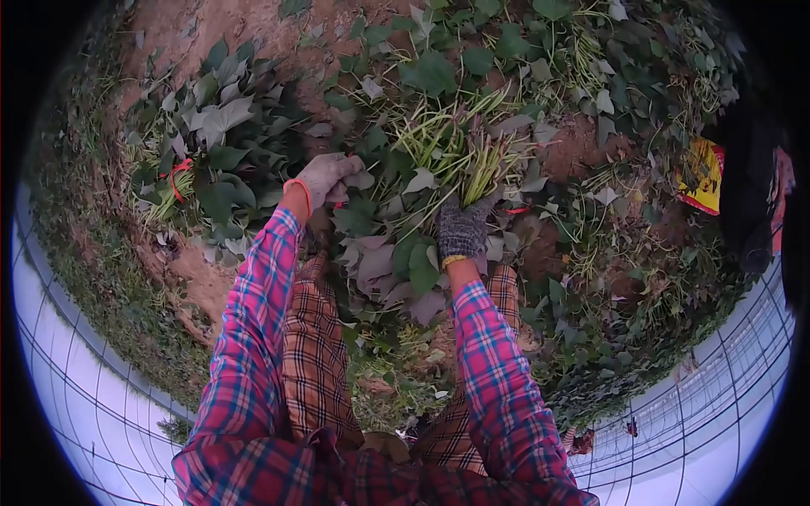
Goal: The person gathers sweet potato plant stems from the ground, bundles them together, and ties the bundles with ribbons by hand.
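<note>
My right hand [466,228], in a dark grey knit glove with a yellow cuff, is closed round a bunch of leafy green stems [481,169]. Their cut ends fan out upward, and broad leaves hang below the glove. To the left, my left hand [327,179] wears a pale grey glove with an orange cuff. Its fingers are pinched together beside a leaf, and small red bits show near them; what they hold is unclear. A tied bundle of leafy stems [224,118] lies farther left, bound with a red tie [179,179].
Loose leafy vines [591,67] and piles of stems cover much of the brown soil [211,282]. At the right lies a yellow and red bag [704,177] beside something dark. A netted or framed structure [717,422] curves along the lower edges.
</note>
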`<state>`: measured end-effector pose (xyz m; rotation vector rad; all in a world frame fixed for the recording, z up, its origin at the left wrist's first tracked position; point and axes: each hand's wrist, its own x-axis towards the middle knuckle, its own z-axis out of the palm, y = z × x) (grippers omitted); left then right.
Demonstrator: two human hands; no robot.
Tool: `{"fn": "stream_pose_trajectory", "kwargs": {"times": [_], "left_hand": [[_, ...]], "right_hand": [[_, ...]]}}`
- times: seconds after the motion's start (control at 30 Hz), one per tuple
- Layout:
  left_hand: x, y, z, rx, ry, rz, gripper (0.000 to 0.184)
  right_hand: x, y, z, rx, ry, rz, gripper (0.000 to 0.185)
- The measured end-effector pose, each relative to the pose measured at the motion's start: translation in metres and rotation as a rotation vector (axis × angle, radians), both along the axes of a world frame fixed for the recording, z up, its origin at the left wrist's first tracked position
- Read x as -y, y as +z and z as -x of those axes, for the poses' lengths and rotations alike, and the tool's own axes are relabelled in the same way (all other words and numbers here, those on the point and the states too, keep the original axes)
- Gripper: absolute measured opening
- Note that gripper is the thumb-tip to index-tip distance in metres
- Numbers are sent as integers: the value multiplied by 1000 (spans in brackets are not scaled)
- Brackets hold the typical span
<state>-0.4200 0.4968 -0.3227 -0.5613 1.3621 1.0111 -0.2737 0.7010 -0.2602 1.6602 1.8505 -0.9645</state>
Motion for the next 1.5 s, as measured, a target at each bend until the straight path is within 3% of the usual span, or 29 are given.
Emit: {"fn": "stream_pose_trajectory", "kwargs": {"times": [0.03, 0.13, 0.2, 0.23, 0.27, 0.33, 0.37, 0.4, 0.47, 0.57, 0.63, 0.7, 0.73, 0.8, 0.83, 0.87, 0.9, 0.97, 1.1, 1.17, 1.2, 1.27, 1.3, 1.33, 1.37, 1.4, 1.43, 1.47, 1.5], "left_hand": [[1, 7, 5, 167, 59, -130, 23], [-11, 43, 18, 217, 194, -178, 20], [-35, 69, 10, 148, 7, -197, 26], [-43, 62, -3, 54, -209, -327, 36], [-64, 79, -15, -128, -524, -183, 46], [-97, 86, -33, -271, -879, -69, 79], [-102, 85, -37, -269, -889, -84, 79], [-105, 86, -42, -318, -875, -114, 83], [-121, 94, -62, -617, -867, 249, 74], [-136, 89, -68, -443, -1051, 384, 69], [-150, 98, -68, -426, -1044, 407, 73], [-153, 98, -72, -611, -1062, 371, 75], [-155, 96, -74, -673, -1073, 359, 75], [-144, 77, -75, -446, -1149, 449, 68], [-136, 72, -75, -538, -1205, 269, 51], [-121, 60, -75, -532, -1217, 268, 51], [-103, 44, -77, -617, -1217, 123, 40], [-98, 39, -77, -780, -1319, -82, 27], [-95, 35, -79, -810, -1575, 13, 27], [-87, 28, -83, -850, -1448, -51, 26], [-85, 26, -85, -840, -1436, 7, 27], [-92, 30, -81, -768, -1460, 16, 31], [-98, 34, -79, -697, -1477, 21, 35], [-98, 34, -80, -705, -1458, 6, 35], [-96, 33, -81, -604, -1235, -33, 41], [-101, 40, -77, -561, -1111, -59, 44], [-107, 47, -73, -518, -988, -84, 48], [-128, 69, -66, -432, -1129, 73, 54], [-142, 85, -59, -342, -1261, 232, 60]], "right_hand": [[3, -6, -5, -3, -3, 2, 95], [11, -21, -15, -246, 48, -200, 96], [14, -9, -3, -35, 81, -159, 84], [20, -11, -6, -29, 65, -161, 84], [25, -17, -12, -201, 63, -117, 85], [16, -26, -35, -287, 136, 203, 45], [6, -24, -44, -280, 125, 191, 45], [-3, -22, -53, -569, 75, 399, 38], [-17, -18, -67, -922, 598, 132, 24], [-22, -14, -77, -757, 691, 194, 25], [-24, -24, -78, -719, 592, 322, 29], [-33, -22, -83, -877, -898, 1044, 35], [-51, -20, -93, -769, -794, 865, 35], [-85, -44, -127, -623, -761, 553, 33], [-86, -104, -180, -681, -805, 452, 32], [-80, -159, -226, -731, -849, 349, 31], [-91, -156, -225, -726, -863, 348, 31], [-121, -131, -201, -174, 84, 65, 37], [-116, -150, -169, -237, 317, -174, 46], [-114, -153, -166, 213, 681, 21, 49], [-110, -155, -172, 212, 675, 27, 49], [-112, -155, -193, -83, 298, 5, 43], [-117, -154, -207, -75, 307, -10, 43], [-122, -149, -221, 75, 523, 119, 40], [-127, -139, -227, 231, 734, 247, 38], [-131, -111, -221, 241, 748, 225, 38], [-132, -73, -207, 21, 438, 283, 37], [-130, -42, -192, -203, 133, 333, 36], [-124, -28, -188, -249, 503, 331, 35]]}}
